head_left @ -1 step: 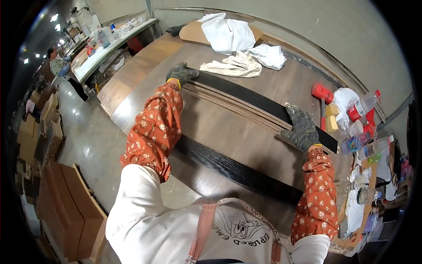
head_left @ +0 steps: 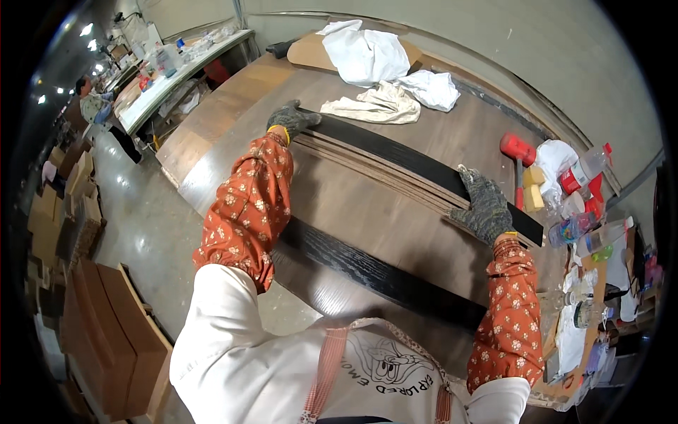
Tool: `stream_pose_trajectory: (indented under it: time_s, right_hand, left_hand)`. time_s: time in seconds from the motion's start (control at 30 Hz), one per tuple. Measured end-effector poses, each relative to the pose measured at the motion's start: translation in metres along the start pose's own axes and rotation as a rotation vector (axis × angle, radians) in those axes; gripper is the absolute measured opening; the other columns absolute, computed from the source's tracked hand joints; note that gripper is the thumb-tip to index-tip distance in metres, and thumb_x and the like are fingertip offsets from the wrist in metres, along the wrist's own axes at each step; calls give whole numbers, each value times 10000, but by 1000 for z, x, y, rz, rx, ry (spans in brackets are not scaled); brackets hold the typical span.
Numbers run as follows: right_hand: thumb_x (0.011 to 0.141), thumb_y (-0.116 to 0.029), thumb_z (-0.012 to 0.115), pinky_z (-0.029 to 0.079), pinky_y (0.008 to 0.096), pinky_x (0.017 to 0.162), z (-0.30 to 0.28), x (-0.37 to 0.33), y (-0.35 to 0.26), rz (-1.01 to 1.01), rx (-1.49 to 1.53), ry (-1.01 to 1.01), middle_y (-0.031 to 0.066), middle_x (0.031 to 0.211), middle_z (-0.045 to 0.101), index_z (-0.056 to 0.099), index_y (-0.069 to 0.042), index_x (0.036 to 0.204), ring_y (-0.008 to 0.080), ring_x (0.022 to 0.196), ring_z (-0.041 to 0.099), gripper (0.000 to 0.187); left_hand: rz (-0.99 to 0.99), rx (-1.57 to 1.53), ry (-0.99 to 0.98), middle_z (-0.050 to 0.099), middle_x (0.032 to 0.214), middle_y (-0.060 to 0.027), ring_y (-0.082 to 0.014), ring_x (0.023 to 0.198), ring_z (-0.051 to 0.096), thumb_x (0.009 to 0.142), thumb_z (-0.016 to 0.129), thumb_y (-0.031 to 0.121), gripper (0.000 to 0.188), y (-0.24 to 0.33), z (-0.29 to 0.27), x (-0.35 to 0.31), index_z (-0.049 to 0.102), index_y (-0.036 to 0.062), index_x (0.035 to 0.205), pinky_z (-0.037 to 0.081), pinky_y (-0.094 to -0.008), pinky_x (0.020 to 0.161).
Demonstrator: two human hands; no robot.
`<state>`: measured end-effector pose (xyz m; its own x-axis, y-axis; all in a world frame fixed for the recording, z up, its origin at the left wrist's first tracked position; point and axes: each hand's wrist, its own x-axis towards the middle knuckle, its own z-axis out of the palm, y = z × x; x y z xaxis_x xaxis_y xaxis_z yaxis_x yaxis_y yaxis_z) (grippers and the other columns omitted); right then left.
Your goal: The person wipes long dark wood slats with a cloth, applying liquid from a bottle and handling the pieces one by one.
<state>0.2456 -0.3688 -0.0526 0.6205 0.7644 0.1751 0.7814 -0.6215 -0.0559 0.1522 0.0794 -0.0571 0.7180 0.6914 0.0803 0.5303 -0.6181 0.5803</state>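
A long stack of thin wooden boards, topped by a black strip, lies slantwise across the brown worktable. My left hand, in a grey knit glove, grips the stack's far left end. At the stack's right end my gloved right hand lies over the black strip, fingers curled on its edge. A second, wider black board lies nearer my body, parallel to the stack. Both forearms wear orange flowered sleeves.
White and beige cloths lie at the table's far side. A red mallet, yellow sponges and bottles crowd the right end. Cardboard boxes stand on the floor at left. Another person works far left.
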Motion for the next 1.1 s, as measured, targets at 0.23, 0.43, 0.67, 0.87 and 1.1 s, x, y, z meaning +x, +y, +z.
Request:
stream_pose_trajectory:
  time_s: [0.23, 0.43, 0.67, 0.87, 1.1]
  right_hand:
    - [677, -461, 756, 255, 462, 1108, 7, -1, 4, 7, 14, 38, 156, 1379, 443, 320, -155, 1441, 354, 1310, 365, 931]
    - [674, -439, 763, 254, 451, 1110, 5, -3, 4, 11, 28, 56, 147, 1372, 454, 344, -161, 1431, 342, 1309, 372, 909]
    - [652, -423, 786, 273, 454, 1103, 2, -1, 3, 41, 47, 28, 137, 1370, 455, 355, -172, 1424, 349, 1305, 374, 919]
    - [636, -410, 798, 283, 456, 1100, 7, 2, 1, 4, 28, 80, 130, 1371, 456, 363, -180, 1419, 355, 1299, 378, 925]
    - [641, -401, 794, 281, 438, 1107, 9, -1, 2, 21, 21, 96, 129, 1360, 466, 376, -172, 1410, 341, 1296, 389, 905]
  left_hand:
    - [64, -103, -241, 456, 1361, -259, -333, 1264, 459, 572, 803, 569, 1108, -33, -9, 42, 366, -31, 1394, 361, -361, 1054]
    - [82, 274, -131, 470, 1347, -262, -330, 1266, 460, 564, 803, 586, 1165, 2, -17, 23, 325, -83, 1389, 364, -343, 1046]
    - [101, 263, -89, 466, 1353, -257, -335, 1271, 456, 536, 826, 589, 1221, 7, -7, 27, 275, -44, 1422, 369, -348, 1049]
    - [3, 83, -79, 422, 1392, -255, -366, 1291, 424, 489, 821, 632, 1263, -31, -19, 43, 302, -55, 1412, 333, -358, 1079]
    - [-26, 168, -69, 430, 1391, -241, -366, 1303, 406, 482, 840, 597, 1235, 0, -18, 25, 318, -14, 1419, 339, -368, 1081]
